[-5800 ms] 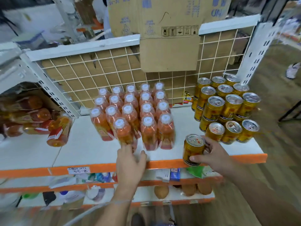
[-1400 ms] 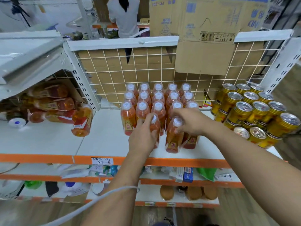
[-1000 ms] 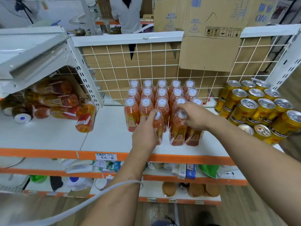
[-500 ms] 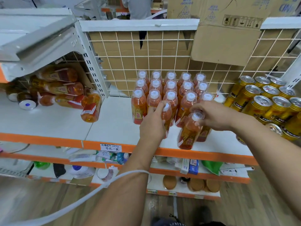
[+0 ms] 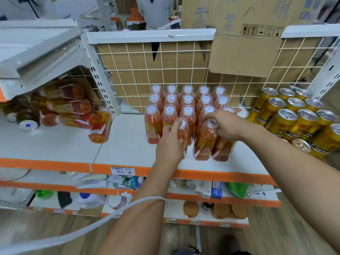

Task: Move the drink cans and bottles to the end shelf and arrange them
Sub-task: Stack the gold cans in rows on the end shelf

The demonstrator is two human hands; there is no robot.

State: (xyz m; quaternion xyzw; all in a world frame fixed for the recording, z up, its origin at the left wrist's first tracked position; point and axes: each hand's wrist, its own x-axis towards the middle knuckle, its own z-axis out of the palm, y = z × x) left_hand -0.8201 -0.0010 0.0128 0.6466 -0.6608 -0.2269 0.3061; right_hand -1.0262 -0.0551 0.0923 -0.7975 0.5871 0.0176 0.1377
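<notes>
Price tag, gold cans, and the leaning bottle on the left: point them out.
Price tag (image 5: 122, 171): head view, its middle.
Gold cans (image 5: 306, 115): head view, one can's lid.
Leaning bottle (image 5: 97, 130): head view, its label.

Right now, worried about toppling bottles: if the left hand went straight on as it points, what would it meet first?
Likely the upright bottles just behind the front bottle that the left hand grips; depth is hard to judge.

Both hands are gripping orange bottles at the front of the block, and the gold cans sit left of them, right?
Not quite. The head view shows the gold cans to the right of the bottles, not the left. The rest holds: the left hand grips one front bottle and the right hand grips another.
</notes>
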